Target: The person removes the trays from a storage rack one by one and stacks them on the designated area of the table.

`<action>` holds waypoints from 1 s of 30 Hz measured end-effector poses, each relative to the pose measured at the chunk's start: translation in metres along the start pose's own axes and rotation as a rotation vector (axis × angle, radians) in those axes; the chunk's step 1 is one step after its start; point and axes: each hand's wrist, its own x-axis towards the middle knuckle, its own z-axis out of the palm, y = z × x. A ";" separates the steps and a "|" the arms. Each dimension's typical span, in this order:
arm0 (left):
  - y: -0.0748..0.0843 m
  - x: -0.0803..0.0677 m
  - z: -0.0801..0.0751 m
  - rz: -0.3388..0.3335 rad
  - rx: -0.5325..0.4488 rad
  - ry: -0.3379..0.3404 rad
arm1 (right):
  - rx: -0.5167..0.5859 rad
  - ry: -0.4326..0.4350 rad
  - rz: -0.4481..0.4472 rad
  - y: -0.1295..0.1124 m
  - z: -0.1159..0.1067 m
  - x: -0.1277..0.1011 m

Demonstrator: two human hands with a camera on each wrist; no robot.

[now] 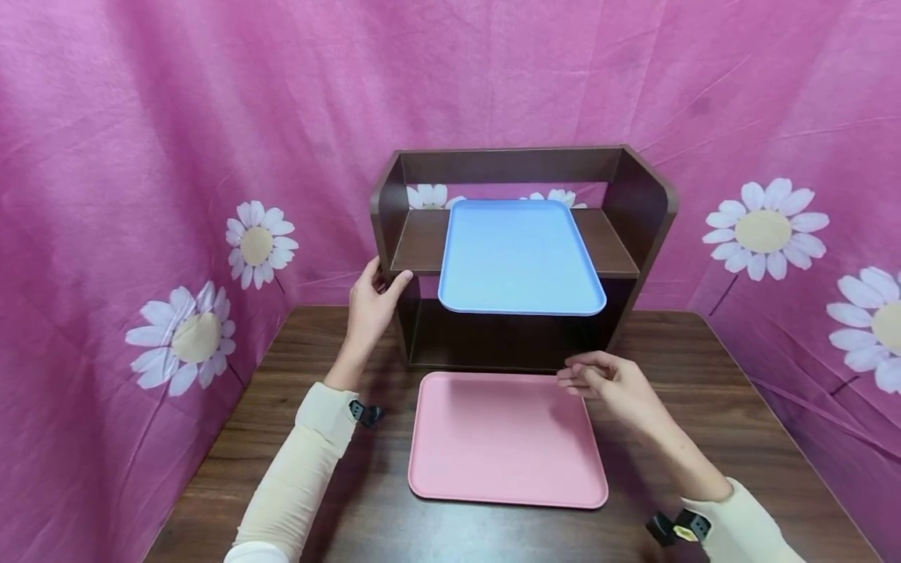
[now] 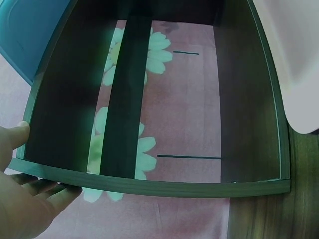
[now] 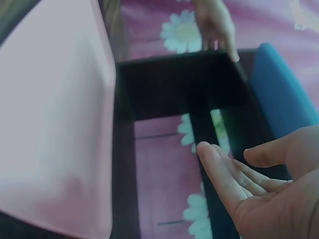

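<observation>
lining walls, pink daisy cloth (image 1: 176, 156), wooden table (image 1: 704, 407)

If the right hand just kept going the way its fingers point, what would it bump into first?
The right hand hovers open over the far right corner of the pink tray, fingers pointing left and slightly toward the shelf unit. It would probably meet the shelf's lower front edge, or slip into its open bottom compartment; depth is hard to judge.

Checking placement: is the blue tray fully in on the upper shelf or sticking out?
Sticking out. The blue tray lies flat on the shelf unit, its front edge overhanging past the shelf board.
</observation>
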 end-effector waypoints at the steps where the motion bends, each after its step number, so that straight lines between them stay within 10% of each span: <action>1: 0.000 0.000 0.000 0.001 0.002 0.001 | 0.004 -0.008 -0.004 -0.004 0.000 -0.001; 30: 0.001 0.003 -0.003 -0.009 0.000 0.014 | 0.560 -0.092 0.062 -0.074 0.029 0.016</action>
